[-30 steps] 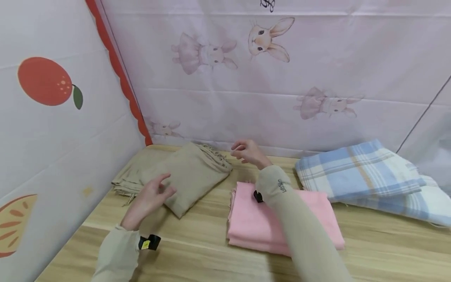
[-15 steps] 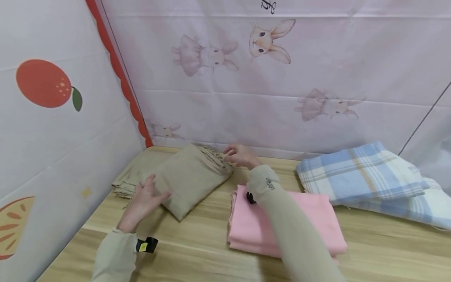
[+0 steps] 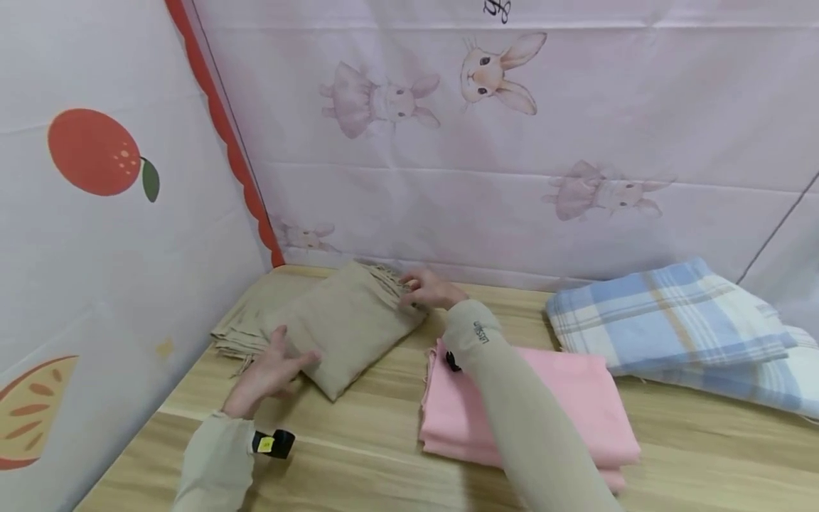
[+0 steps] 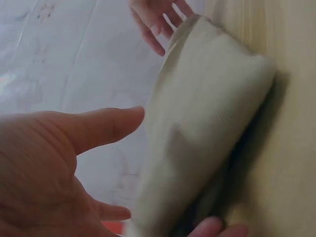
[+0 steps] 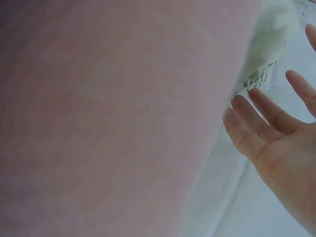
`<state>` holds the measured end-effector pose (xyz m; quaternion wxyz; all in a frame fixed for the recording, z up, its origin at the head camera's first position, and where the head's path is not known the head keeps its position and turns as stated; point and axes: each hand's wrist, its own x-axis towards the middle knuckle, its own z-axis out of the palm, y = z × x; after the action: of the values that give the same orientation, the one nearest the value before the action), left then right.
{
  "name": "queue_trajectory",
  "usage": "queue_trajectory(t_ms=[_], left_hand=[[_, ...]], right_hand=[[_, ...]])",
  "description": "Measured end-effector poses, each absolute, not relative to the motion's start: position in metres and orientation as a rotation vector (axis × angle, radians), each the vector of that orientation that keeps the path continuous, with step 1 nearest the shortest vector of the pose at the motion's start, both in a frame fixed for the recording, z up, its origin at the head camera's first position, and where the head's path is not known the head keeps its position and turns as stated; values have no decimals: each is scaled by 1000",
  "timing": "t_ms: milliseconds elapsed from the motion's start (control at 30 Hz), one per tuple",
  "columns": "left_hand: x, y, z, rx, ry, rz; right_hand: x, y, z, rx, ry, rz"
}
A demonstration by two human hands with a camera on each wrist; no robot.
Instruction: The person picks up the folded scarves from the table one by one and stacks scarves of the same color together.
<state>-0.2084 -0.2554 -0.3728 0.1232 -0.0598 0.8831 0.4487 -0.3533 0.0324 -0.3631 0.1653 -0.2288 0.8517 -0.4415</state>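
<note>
A folded khaki scarf [image 3: 348, 320] with a fringed edge lies at the back left, its upper fold over a second layer of the same colour. My left hand [image 3: 269, 373] is at its near left side, thumb and fingers spread. In the left wrist view the thumb of the left hand [image 4: 54, 148] stands apart from the scarf [image 4: 202, 108], and some fingertips show low beside its lower edge. At the fringed right end is my right hand [image 3: 431, 290]. In the right wrist view the right hand [image 5: 286, 143] has its fingers extended towards the fringe; contact is unclear.
A folded pink cloth [image 3: 563, 405] lies under my right forearm and fills much of the right wrist view. Folded blue-and-white plaid cloth [image 3: 672, 320] lies at the back right. A rabbit-print curtain [image 3: 409, 199] borders the wooden table [image 3: 358, 455] at the back.
My right hand has moved left and slightly down to the fringed end of the khaki scarf. The left hand has stayed near the scarf's left side, its fingers shifting slightly.
</note>
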Motion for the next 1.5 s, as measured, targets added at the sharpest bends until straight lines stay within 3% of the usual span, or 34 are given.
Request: queue_trajectory(t_ms=[867, 1500], left_hand=[[-221, -253, -384, -152, 2473, 1618], [-227, -246, -405, -211, 2460, 1851]], right_hand=[[-369, 14, -373, -740, 2488, -1082], [-370, -2, -379, -501, 2516, -979]])
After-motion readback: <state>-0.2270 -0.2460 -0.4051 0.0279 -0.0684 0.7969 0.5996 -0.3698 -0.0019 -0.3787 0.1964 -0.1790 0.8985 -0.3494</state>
